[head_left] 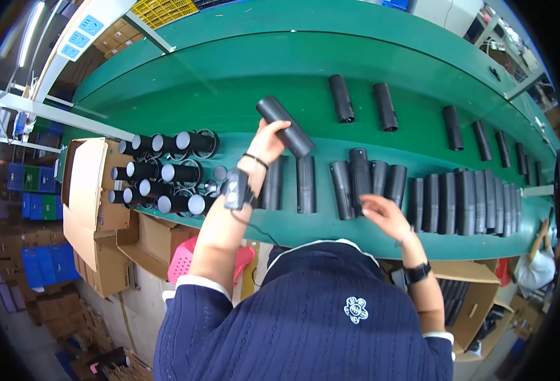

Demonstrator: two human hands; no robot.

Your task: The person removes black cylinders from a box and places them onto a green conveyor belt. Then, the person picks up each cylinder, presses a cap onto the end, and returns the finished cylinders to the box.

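Observation:
My left hand point(266, 143) is closed around a black ribbed tube point(296, 136), tilted and raised over the green bench point(229, 105). Beneath its lower end a black cylinder point(306, 185) stands on the bench, with more dark cylinders point(272, 184) beside my left wrist. My right hand point(386, 217) has its fingers spread at the near end of a taller black tube point(359, 170); whether the fingertips touch it, I cannot tell. Shorter black tubes point(341, 189) stand on either side of that one.
To the right, several black tubes point(465, 202) stand in a close row. Others point(341, 99) lie spaced out on the far strip. At the left are black cylinders with pale round ends point(181, 173) and an open cardboard box point(96, 190). Another person point(535, 263) is at the far right.

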